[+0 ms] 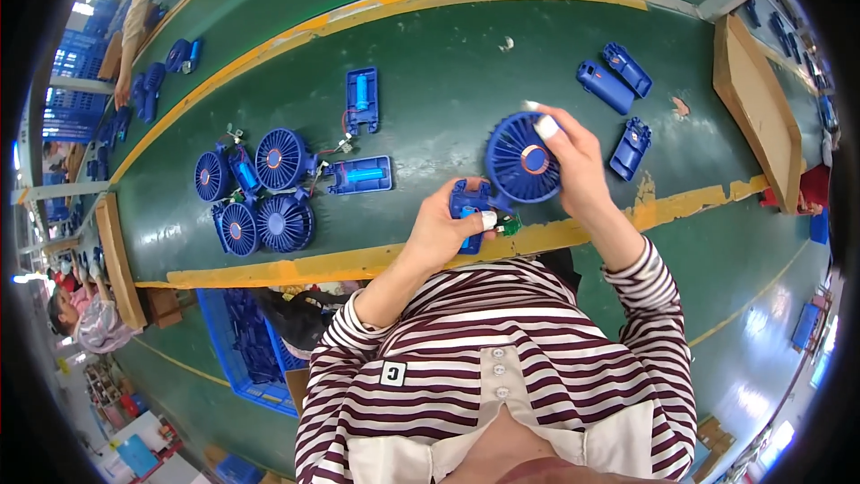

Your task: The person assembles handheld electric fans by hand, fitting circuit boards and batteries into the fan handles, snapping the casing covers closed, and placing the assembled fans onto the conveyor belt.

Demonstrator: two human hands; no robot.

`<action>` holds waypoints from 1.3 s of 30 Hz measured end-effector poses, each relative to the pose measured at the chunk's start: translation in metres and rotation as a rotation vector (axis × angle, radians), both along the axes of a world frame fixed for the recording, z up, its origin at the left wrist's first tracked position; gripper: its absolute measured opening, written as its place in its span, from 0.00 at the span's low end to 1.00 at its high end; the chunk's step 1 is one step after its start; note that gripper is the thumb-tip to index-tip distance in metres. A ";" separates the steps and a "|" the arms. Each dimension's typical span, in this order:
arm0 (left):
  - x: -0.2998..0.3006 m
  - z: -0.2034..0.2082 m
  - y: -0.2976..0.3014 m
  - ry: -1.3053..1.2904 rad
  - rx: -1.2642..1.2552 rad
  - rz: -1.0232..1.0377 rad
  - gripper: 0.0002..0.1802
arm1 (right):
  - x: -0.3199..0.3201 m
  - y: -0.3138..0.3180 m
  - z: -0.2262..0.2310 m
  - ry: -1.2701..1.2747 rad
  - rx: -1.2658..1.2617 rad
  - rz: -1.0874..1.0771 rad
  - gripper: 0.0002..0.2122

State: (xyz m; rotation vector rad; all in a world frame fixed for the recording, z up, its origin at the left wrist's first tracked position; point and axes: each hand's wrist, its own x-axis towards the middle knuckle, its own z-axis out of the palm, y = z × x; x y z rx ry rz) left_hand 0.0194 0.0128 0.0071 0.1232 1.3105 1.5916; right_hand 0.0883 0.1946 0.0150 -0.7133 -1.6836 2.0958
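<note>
Near the front edge of the green table, my left hand (445,226) grips a blue fan handle shell (467,202) with a light-blue battery inside. A small green circuit board (511,225) hangs by its side. Closed around the rim of a round blue fan head (522,158) is my right hand (573,154), just above and to the right of the shell. The fan's grille and copper-coloured centre ring face up. Whether the fan head and shell are joined is hard to make out.
At left lie several fan heads (281,159) with wired handles. Two battery-filled shells, one being a handle shell (363,100), sit mid-table. Blue shells (606,87) lie at right. A cardboard divider (761,112) stands far right; below the table edge is a blue crate (235,341).
</note>
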 end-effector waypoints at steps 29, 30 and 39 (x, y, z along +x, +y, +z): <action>-0.032 0.005 0.002 -0.134 0.093 0.095 0.13 | 0.019 -0.009 -0.027 0.253 1.294 0.047 0.17; -0.031 0.004 0.002 -0.138 0.091 0.097 0.13 | 0.018 -0.018 -0.027 0.286 1.302 0.040 0.15; -0.009 0.003 0.020 -0.175 -0.087 0.011 0.07 | -0.007 -0.030 -0.004 0.491 1.243 0.140 0.11</action>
